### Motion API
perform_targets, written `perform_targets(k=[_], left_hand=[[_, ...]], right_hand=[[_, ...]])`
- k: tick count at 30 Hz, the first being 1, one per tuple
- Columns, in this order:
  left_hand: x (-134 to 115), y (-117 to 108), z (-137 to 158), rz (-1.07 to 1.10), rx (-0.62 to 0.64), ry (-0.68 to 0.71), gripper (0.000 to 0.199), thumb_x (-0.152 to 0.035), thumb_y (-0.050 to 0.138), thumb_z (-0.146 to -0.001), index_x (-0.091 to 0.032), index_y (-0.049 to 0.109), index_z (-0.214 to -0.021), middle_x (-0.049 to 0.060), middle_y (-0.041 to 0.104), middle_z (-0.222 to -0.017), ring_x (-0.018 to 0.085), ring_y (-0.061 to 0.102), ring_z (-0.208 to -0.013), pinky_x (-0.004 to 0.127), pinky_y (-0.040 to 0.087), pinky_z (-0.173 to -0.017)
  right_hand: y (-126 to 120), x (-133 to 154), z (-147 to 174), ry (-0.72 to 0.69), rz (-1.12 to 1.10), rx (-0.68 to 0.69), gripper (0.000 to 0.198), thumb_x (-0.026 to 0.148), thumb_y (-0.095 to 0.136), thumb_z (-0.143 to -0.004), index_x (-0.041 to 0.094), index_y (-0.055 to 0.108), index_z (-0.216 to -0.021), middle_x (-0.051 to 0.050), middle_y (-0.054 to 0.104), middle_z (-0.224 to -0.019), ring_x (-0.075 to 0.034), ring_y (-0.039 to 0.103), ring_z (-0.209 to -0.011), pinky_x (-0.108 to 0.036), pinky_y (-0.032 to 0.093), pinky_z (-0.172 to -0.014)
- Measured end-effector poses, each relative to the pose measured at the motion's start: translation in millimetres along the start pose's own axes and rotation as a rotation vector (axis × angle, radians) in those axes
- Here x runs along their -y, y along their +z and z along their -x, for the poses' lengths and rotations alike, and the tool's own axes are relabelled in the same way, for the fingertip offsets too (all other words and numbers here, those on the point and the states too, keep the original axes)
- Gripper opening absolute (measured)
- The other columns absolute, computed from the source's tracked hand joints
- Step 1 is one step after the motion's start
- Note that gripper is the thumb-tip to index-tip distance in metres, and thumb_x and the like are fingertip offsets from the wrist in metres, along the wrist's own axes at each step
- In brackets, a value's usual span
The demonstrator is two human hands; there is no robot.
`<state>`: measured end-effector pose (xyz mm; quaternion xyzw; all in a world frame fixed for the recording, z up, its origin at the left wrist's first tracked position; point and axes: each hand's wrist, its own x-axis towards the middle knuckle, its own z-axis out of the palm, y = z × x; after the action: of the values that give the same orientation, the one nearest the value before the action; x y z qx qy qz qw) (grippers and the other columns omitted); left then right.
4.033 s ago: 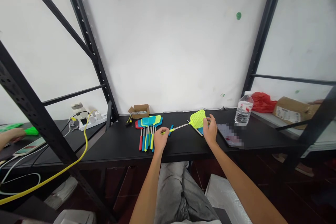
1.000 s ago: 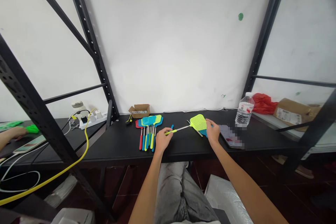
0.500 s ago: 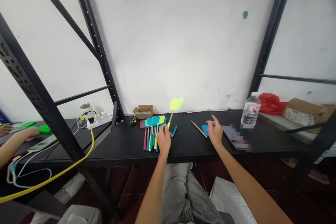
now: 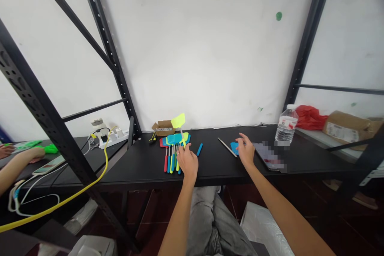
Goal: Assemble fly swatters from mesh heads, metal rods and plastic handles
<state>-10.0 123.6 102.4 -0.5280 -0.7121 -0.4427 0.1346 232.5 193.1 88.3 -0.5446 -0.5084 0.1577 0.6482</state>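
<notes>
My left hand (image 4: 187, 161) is closed around the handle of a yellow-green fly swatter (image 4: 178, 120), whose head points up and tilts left. Just left of that hand lies a row of several fly swatters (image 4: 168, 160) with red, blue, green and yellow handles, heads toward the wall. A loose blue handle (image 4: 199, 149) lies to its right. My right hand (image 4: 246, 150) hovers with fingers apart, holding nothing, beside a blue swatter head (image 4: 234, 148), which it partly hides. A thin pale rod (image 4: 227, 147) lies left of this head.
A small open cardboard box (image 4: 163, 129) stands at the back, near the shelf post. On the right are a dark tablet-like device (image 4: 267, 155), partly blurred, and a water bottle (image 4: 287, 126). A yellow cable (image 4: 105, 164) crosses at left, where another person's arm (image 4: 21, 164) shows.
My left hand has carried the yellow-green fly swatter leftward over the row, and its head now tilts left instead of right. My right hand has hardly moved.
</notes>
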Motion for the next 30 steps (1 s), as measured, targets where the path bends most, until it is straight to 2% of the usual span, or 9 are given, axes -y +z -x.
perform_targets(k=[6,10,14,18,22,26,30], left_hand=[[-4,1,4,-0.211,-0.024,-0.044,0.039,-0.019,0.048,-0.084,-0.016,0.063,-0.119,0.017,0.051,-0.120,0.033,0.047,-0.113,0.043,0.039,-0.087],[-5,0,4,-0.229,-0.038,-0.030,0.037,-0.021,0.049,-0.083,-0.016,0.065,-0.116,0.016,0.050,-0.126,0.034,0.045,-0.116,0.045,0.038,-0.089],[-4,-1,5,-0.207,-0.027,0.034,0.036,-0.021,0.047,-0.084,-0.017,0.065,-0.116,0.014,0.052,-0.123,0.032,0.047,-0.113,0.044,0.036,-0.091],[-3,2,7,-0.168,0.078,0.200,0.034,-0.020,0.046,-0.086,-0.020,0.066,-0.114,0.011,0.058,-0.115,0.027,0.051,-0.107,0.041,0.035,-0.092],[-3,7,9,-0.196,0.235,0.309,0.030,-0.025,0.049,-0.087,-0.020,0.067,-0.111,0.010,0.063,-0.104,0.026,0.053,-0.102,0.041,0.033,-0.093],[-2,10,7,-0.201,0.323,0.361,0.028,-0.028,0.048,-0.090,-0.022,0.066,-0.111,0.009,0.065,-0.101,0.025,0.055,-0.099,0.042,0.031,-0.094],[-2,7,5,-0.136,0.354,0.399,0.022,-0.021,0.048,-0.089,-0.023,0.066,-0.101,0.007,0.064,-0.098,0.022,0.056,-0.095,0.036,0.034,-0.086]], right_hand=[[0,-1,-1,0.000,-0.001,-0.006,0.046,0.039,0.042,-0.083,0.018,0.062,-0.120,-0.007,0.073,-0.093,-0.016,0.061,-0.051,-0.030,0.047,-0.063],[0,-1,0,-0.010,0.006,0.000,0.048,0.039,0.041,-0.084,0.017,0.062,-0.120,-0.008,0.073,-0.094,-0.017,0.061,-0.053,-0.031,0.047,-0.065],[0,-1,0,-0.025,0.046,0.007,0.045,0.040,0.040,-0.085,0.017,0.065,-0.115,-0.008,0.073,-0.091,-0.019,0.062,-0.056,-0.032,0.046,-0.065],[3,3,2,-0.180,0.234,0.044,0.036,0.037,0.042,-0.086,0.019,0.071,-0.099,-0.008,0.073,-0.093,-0.020,0.063,-0.066,-0.031,0.045,-0.071],[9,10,10,-0.349,0.490,0.178,0.030,0.034,0.045,-0.088,0.021,0.071,-0.093,-0.007,0.070,-0.095,-0.020,0.064,-0.079,-0.029,0.042,-0.070],[15,12,17,-0.362,0.752,0.344,0.025,0.036,0.052,-0.087,0.021,0.071,-0.092,-0.008,0.067,-0.096,-0.021,0.064,-0.080,-0.028,0.039,-0.063],[18,10,18,-0.337,0.879,0.380,0.027,0.037,0.053,-0.088,0.021,0.069,-0.102,-0.010,0.065,-0.099,-0.022,0.063,-0.079,-0.029,0.039,-0.062]])
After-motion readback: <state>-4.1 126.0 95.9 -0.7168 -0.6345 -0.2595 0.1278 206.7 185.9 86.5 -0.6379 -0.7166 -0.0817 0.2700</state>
